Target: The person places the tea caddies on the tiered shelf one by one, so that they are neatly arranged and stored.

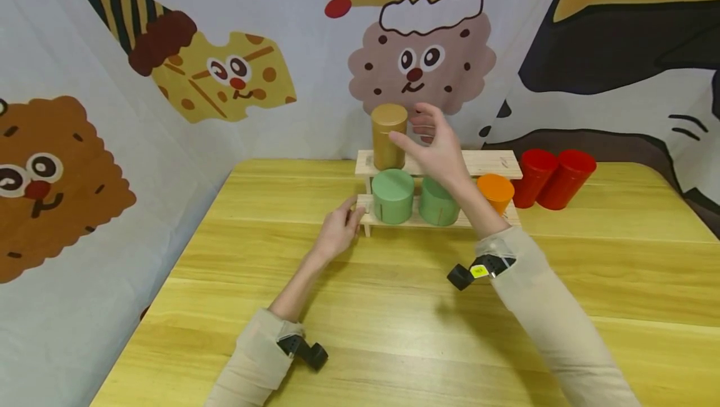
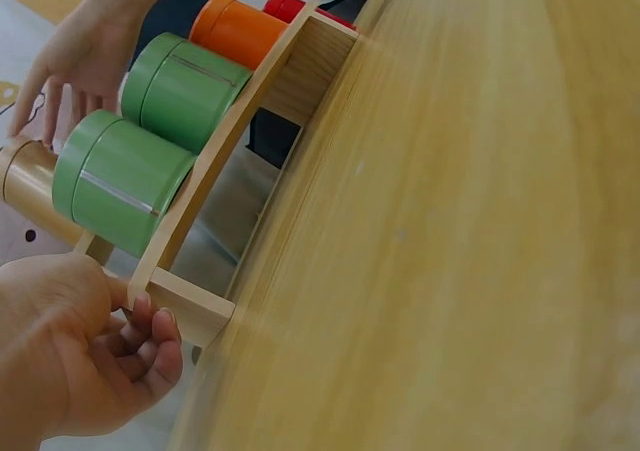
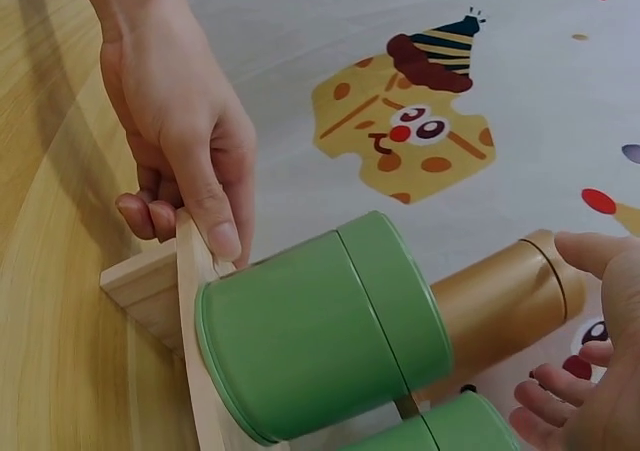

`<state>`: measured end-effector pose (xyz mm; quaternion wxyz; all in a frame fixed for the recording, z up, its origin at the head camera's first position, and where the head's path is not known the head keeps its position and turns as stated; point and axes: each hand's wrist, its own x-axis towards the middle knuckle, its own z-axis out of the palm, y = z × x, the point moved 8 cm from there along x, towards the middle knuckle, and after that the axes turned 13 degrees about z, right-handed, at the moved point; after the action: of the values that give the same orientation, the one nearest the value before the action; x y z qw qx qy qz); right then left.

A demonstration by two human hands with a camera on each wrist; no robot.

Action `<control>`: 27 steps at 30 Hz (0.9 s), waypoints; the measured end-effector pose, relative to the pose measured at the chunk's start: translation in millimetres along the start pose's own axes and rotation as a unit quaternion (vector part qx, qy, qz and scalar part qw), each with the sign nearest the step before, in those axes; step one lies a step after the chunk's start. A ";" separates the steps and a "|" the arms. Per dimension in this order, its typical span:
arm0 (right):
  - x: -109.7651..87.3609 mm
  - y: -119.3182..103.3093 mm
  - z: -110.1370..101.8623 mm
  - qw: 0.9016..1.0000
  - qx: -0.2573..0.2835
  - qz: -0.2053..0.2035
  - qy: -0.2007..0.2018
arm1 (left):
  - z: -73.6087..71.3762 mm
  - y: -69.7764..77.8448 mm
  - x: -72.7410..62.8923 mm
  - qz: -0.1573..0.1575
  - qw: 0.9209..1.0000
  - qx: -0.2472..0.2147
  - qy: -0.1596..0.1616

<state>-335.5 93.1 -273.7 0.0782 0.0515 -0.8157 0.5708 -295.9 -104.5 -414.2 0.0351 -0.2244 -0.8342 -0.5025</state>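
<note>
My left hand [image 1: 336, 232] pinches the left end of the lower step of a two-tier wooden rack [image 2: 190, 306], thumb on top and fingers curled beneath. On the upper step stands a tall gold canister [image 1: 388, 138]. My right hand [image 1: 441, 150] is just right of it with spread fingers, the thumb right at its upper side and the other fingers apart from it. Two short green canisters [image 3: 320, 321] sit side by side on the lower step. An orange canister [image 1: 495, 189] stands at that step's right end, partly hidden by my right forearm.
Two red canisters [image 1: 565, 175] stand on the wooden table [image 1: 394, 319] just right of the rack. A white cloth [image 1: 304, 13] printed with cartoon biscuits and cheese hangs behind the table.
</note>
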 end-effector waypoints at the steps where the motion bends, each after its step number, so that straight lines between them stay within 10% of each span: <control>1: -0.7 1.3 -2.3 1.000 0.000 0.002 0.002 | 0.2 -0.4 0.1 0.000 1.000 0.001 0.000; 27: -28.9 20.0 -77.8 0.998 0.007 0.003 0.062 | 1.1 -1.6 -0.2 -0.005 1.000 0.002 0.000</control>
<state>-305.2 172.9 -271.4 0.1267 0.0139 -0.8054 0.5789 -296.2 -104.3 -416.2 0.0327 -0.2200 -0.8364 -0.5011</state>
